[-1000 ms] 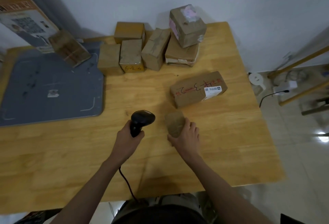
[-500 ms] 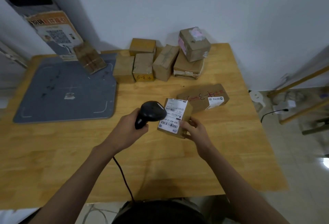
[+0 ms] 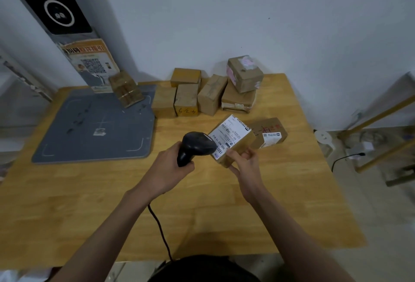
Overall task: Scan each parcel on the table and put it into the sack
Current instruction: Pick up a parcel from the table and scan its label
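— Setting?
— Pale wall [image 3: 224,12] across the upper frame; wooden table [image 3: 89,214] filling the centre and lower left. Grey mat [image 3: 96,129] on the table at centre left, with a small taped box [image 3: 126,88] leaning at its far edge against a dark upright panel [image 3: 56,1] in the upper left.

— Left hand?
— Left hand [image 3: 167,169], centre frame, fingers curled round the grip of a black scanner [image 3: 195,147]. Scanner head turned right, overlapping the near edge of the parcel's label. Black cable [image 3: 159,225] running down from below the hand toward the lower edge of the frame.

— Right hand?
— Right hand [image 3: 244,165], just right of centre, pinching the held parcel [image 3: 233,140] at its lower right corner, thumb on the side face, fingers behind. Parcel raised off the table, tilted, white label [image 3: 229,133] facing up and toward the scanner.

— Remaining parcels?
— Flat parcel [image 3: 269,133] with red writing and a small white sticker lying on the table directly behind the held one, partly covered by it. Cluster of boxes [image 3: 202,95] at the far table edge, upper centre: several side by side, one marked with handwritten numerals, and on the right a cube-shaped box [image 3: 244,73] with pink tape stacked on a flatter one.

— Sack?
— Not identifiable anywhere in view.

— Other items?
— Wooden rails [image 3: 381,111] and a white floor socket [image 3: 323,138] at the right edge, on tiled floor.
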